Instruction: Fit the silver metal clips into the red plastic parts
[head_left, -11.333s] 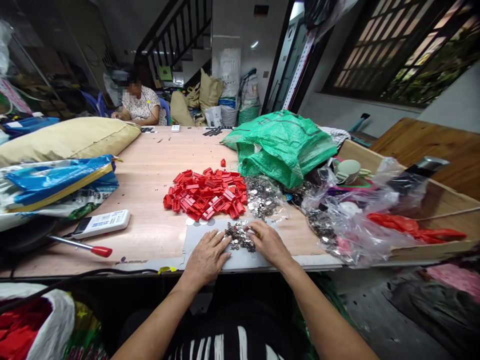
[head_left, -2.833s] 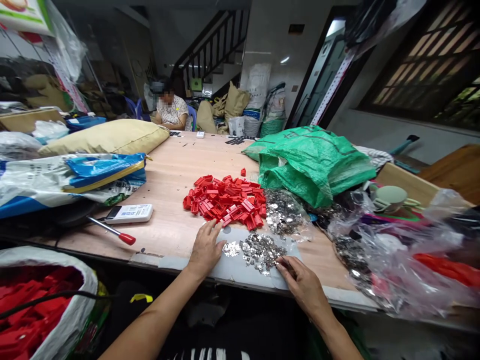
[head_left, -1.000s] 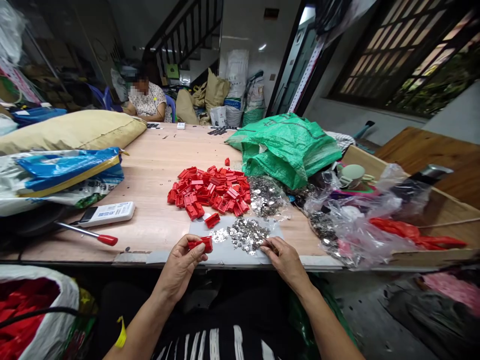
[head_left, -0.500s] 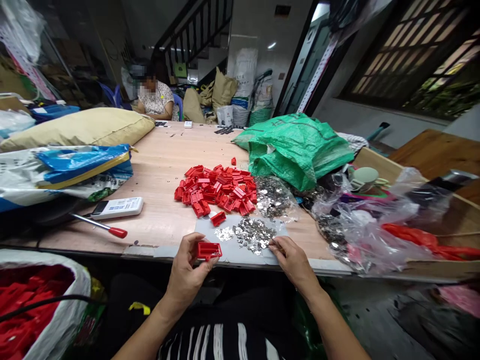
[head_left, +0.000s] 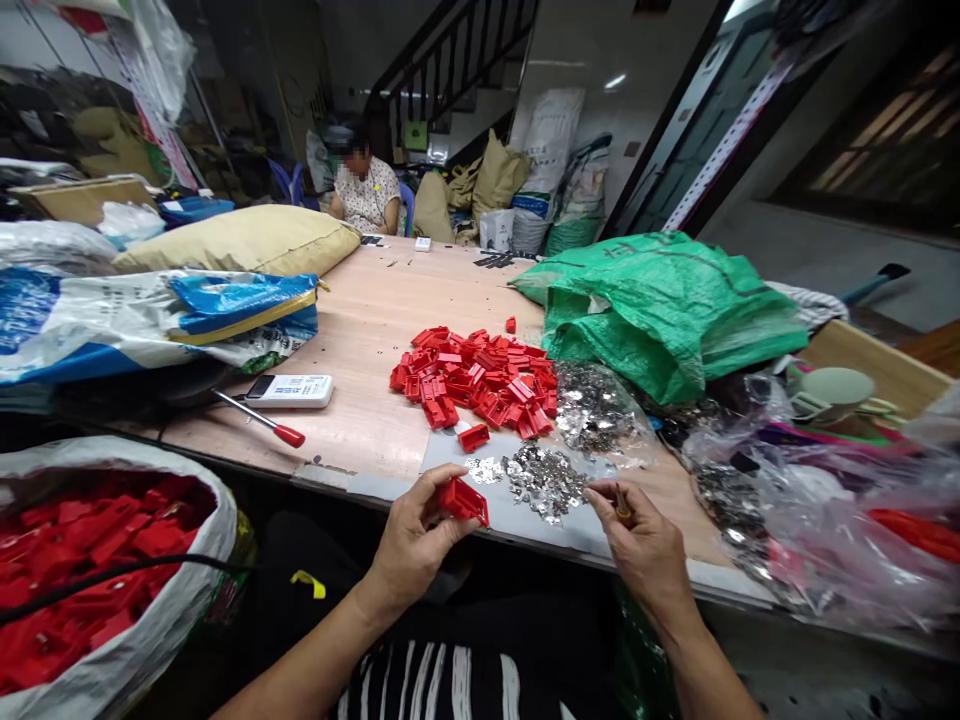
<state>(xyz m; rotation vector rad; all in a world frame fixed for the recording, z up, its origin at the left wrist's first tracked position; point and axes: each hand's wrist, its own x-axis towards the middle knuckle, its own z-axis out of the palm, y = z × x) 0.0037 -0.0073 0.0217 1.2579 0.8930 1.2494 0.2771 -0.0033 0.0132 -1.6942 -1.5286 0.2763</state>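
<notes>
My left hand (head_left: 414,535) grips one red plastic piece (head_left: 464,499) just off the near table edge. My right hand (head_left: 641,540) is closed in a pinch on a small brownish thing I cannot make out, beside a heap of small shiny metal parts (head_left: 544,479) that lies on a grey card (head_left: 517,515). Behind the card sits a pile of red plastic pieces (head_left: 475,380), with one loose red piece (head_left: 473,437) at its near side. More metal parts (head_left: 596,410) lie in clear plastic to the right.
A green sack (head_left: 660,310) and crumpled clear bags (head_left: 817,490) fill the right of the table (head_left: 360,340). A remote (head_left: 291,390), a red-handled screwdriver (head_left: 262,422) and stacked sacks (head_left: 150,315) lie left. A bag of red pieces (head_left: 90,560) stands at lower left. Another person (head_left: 365,190) sits at the far end.
My left hand reached into the red pile, took one red piece and drew it back to the table edge. My right hand left the metal heap with its fingers pinched. The view swung left.
</notes>
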